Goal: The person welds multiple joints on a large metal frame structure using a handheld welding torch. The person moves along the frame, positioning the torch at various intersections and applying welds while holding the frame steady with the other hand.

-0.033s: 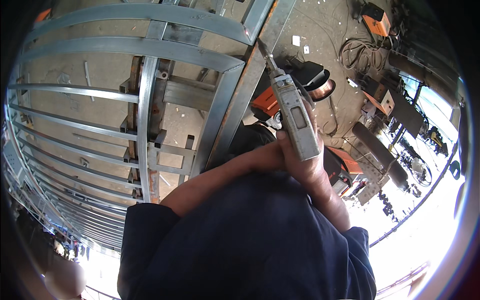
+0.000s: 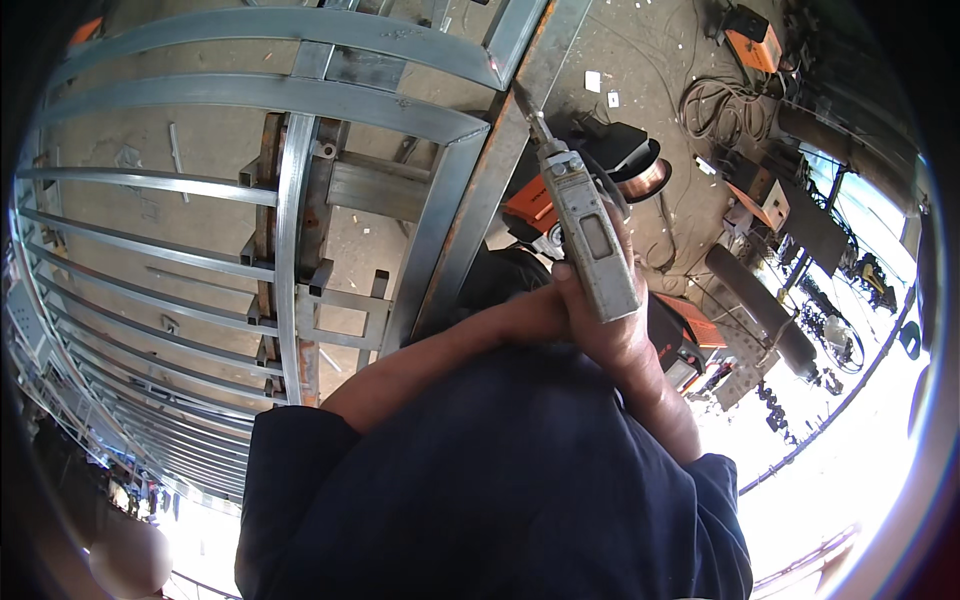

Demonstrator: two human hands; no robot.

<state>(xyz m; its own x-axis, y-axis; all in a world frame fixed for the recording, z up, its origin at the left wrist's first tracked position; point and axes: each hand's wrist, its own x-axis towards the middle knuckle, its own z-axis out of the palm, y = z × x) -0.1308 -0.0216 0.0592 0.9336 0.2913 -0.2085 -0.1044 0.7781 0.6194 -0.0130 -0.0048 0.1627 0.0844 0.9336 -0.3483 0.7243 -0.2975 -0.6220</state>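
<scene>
Right hand wrapped tight around a grey welding torch, fingers closed on its handle. Torch nozzle pointing away beyond the fingertips, touching the rusty bar of a steel frame. Left hand pressed just beside the right; finger state not discernible. Orange welding machine beneath the knuckles.

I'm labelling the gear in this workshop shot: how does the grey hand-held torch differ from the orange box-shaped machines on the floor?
The grey hand-held torch is long, slim and gripped in the right hand, with its tip at the steel tube frame; the orange box-shaped machines are squat and stand untouched on the concrete floor. The torch is pale grey, the machines bright orange with dark panels. Both look like welding gear.
</scene>
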